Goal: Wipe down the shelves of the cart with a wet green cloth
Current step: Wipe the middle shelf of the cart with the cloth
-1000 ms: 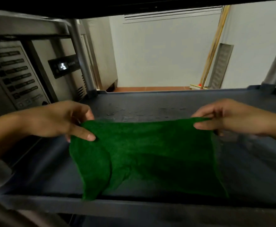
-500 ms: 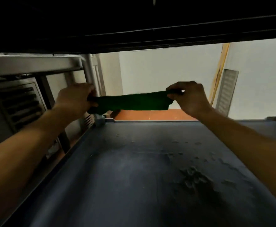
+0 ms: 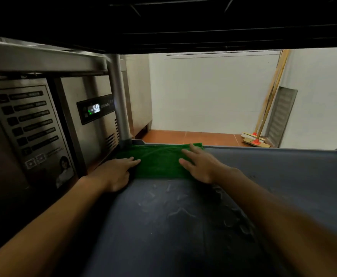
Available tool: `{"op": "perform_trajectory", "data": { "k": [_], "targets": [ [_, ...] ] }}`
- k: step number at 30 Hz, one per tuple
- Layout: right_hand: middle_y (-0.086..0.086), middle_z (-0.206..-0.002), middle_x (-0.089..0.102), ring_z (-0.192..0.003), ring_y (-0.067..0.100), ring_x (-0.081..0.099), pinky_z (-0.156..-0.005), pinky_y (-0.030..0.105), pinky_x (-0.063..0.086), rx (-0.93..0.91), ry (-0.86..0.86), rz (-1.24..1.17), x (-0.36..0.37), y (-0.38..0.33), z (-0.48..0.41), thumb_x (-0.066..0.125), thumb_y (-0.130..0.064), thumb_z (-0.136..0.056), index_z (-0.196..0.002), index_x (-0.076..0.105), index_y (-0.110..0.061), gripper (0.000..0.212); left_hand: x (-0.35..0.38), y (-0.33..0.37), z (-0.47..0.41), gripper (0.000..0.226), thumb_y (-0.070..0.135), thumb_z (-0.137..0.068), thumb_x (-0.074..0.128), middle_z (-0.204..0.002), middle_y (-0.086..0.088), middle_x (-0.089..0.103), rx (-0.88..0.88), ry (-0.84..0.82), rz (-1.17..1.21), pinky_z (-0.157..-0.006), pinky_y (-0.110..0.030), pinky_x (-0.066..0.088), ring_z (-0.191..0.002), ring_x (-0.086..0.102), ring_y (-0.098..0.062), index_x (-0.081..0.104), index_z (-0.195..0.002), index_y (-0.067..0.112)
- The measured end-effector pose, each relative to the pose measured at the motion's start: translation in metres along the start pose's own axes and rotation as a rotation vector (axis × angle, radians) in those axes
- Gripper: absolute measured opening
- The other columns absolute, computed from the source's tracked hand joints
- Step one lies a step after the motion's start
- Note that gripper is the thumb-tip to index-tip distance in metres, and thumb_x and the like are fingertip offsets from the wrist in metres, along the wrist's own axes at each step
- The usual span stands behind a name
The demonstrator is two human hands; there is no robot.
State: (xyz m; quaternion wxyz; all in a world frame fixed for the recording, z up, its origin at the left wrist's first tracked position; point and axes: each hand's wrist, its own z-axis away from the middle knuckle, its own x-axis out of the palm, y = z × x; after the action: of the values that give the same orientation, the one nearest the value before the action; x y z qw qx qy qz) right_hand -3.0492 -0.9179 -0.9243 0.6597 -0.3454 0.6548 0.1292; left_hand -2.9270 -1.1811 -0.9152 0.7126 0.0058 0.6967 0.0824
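Note:
The green cloth (image 3: 159,160) lies spread flat at the far left corner of the dark grey cart shelf (image 3: 283,176), against its back rim. My left hand (image 3: 115,172) presses on the cloth's left end with straight fingers. My right hand (image 3: 199,162) lies flat on the cloth's right end, fingers spread. Both arms reach forward over the shelf. The shelf surface near me shows pale smears and marks (image 3: 175,208).
The underside of the upper shelf (image 3: 203,23) hangs dark overhead. A metal cart post (image 3: 120,108) rises at the far left corner. A steel fridge unit with a lit display (image 3: 94,108) stands left. Brooms (image 3: 263,108) lean on the white wall beyond.
The cloth was held stretched in the air between both hands; now it lies flat on the far left of the shelf with both hands pressing on it.

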Motion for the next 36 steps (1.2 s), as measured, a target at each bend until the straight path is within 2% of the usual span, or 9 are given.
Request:
{"op": "perform_trajectory", "data": {
  "k": [2, 4, 8, 13, 21, 25, 29, 33, 36],
  "targets": [
    [0.001, -0.165, -0.002, -0.152, 0.023, -0.002, -0.121, 0.044, 0.001, 0.061, -0.144, 0.039, 0.016, 0.000, -0.006, 0.019, -0.062, -0.099, -0.157, 0.012, -0.029, 0.066, 0.002, -0.005, -0.002, 0.061, 0.013, -0.102, 0.034, -0.166, 0.007, 0.013, 0.010, -0.017, 0.010, -0.125, -0.041, 0.008, -0.153, 0.013, -0.023, 0.019, -0.156, 0.037],
    [0.000, -0.165, -0.005, -0.152, 0.021, -0.006, -0.121, 0.043, -0.002, 0.077, -0.168, 0.065, 0.021, 0.002, -0.009, 0.016, -0.060, -0.101, -0.157, 0.007, -0.031, 0.064, 0.002, -0.009, -0.005, 0.060, 0.012, -0.103, 0.032, -0.166, 0.007, 0.012, 0.016, -0.016, 0.023, -0.124, -0.039, 0.006, -0.153, 0.012, -0.023, 0.018, -0.156, 0.037],
    [0.003, -0.165, -0.004, -0.152, 0.025, -0.004, -0.121, 0.045, 0.001, 0.072, -0.188, 0.090, 0.016, -0.002, -0.005, 0.016, -0.053, -0.103, -0.157, 0.007, -0.029, 0.060, 0.004, -0.009, 0.001, 0.060, 0.011, -0.103, 0.032, -0.165, 0.006, 0.014, 0.018, 0.002, 0.047, -0.126, -0.041, 0.007, -0.153, 0.013, -0.023, 0.019, -0.155, 0.036],
    [0.003, -0.165, -0.004, -0.152, 0.023, -0.004, -0.121, 0.043, 0.001, 0.031, -0.163, 0.110, 0.019, -0.012, 0.019, 0.014, -0.058, -0.102, -0.157, 0.005, -0.028, 0.064, 0.001, -0.016, 0.019, 0.059, 0.012, -0.102, 0.033, -0.165, 0.007, 0.017, 0.021, -0.018, -0.013, -0.125, -0.044, 0.015, -0.152, 0.018, -0.025, 0.022, -0.156, 0.035],
    [0.005, -0.165, -0.001, -0.152, 0.025, -0.001, -0.123, 0.044, 0.004, 0.009, -0.190, 0.108, 0.009, -0.028, 0.062, 0.021, -0.047, -0.106, -0.158, 0.008, -0.025, 0.058, -0.001, 0.011, 0.055, 0.063, 0.014, -0.101, 0.035, -0.166, 0.005, 0.016, -0.001, -0.058, -0.111, -0.124, -0.041, 0.017, -0.151, 0.021, -0.025, 0.013, -0.158, 0.030],
    [0.007, -0.165, 0.008, -0.151, 0.027, 0.010, -0.122, 0.043, 0.014, 0.000, -0.178, 0.104, 0.002, -0.034, 0.081, 0.031, -0.027, -0.108, -0.157, 0.016, -0.021, 0.052, -0.002, 0.022, 0.078, 0.063, 0.014, -0.100, 0.035, -0.165, -0.001, 0.020, 0.011, -0.063, -0.161, -0.122, -0.039, 0.023, -0.148, 0.028, -0.026, 0.013, -0.159, 0.025],
    [0.010, -0.159, 0.031, -0.140, 0.034, 0.036, -0.113, 0.043, 0.034, 0.035, -0.134, 0.110, 0.000, -0.041, 0.096, 0.032, -0.002, -0.102, -0.154, 0.027, -0.023, 0.057, -0.001, 0.022, 0.100, 0.061, 0.013, -0.100, 0.035, -0.162, -0.005, 0.030, 0.024, -0.028, -0.149, -0.121, -0.039, 0.026, -0.145, 0.035, -0.025, 0.020, -0.158, 0.025],
    [0.017, -0.144, 0.048, -0.125, 0.036, 0.050, -0.104, 0.043, 0.044, 0.041, -0.129, 0.068, -0.004, -0.044, 0.113, 0.033, -0.001, -0.100, -0.149, 0.036, -0.023, 0.054, 0.000, 0.020, 0.120, 0.059, 0.013, -0.099, 0.037, -0.153, -0.010, 0.044, 0.020, -0.007, -0.135, -0.115, -0.036, 0.035, -0.136, 0.047, -0.027, 0.027, -0.156, 0.029],
    [0.017, -0.138, 0.053, -0.120, 0.036, 0.053, -0.100, 0.042, 0.046, 0.014, -0.103, 0.062, -0.005, -0.047, 0.128, 0.034, -0.003, -0.100, -0.147, 0.041, -0.023, 0.051, -0.001, 0.023, 0.134, 0.058, 0.015, -0.100, 0.038, -0.147, -0.011, 0.051, 0.018, 0.004, -0.132, -0.110, -0.034, 0.039, -0.130, 0.052, -0.026, 0.029, -0.154, 0.031]
  ]
}}
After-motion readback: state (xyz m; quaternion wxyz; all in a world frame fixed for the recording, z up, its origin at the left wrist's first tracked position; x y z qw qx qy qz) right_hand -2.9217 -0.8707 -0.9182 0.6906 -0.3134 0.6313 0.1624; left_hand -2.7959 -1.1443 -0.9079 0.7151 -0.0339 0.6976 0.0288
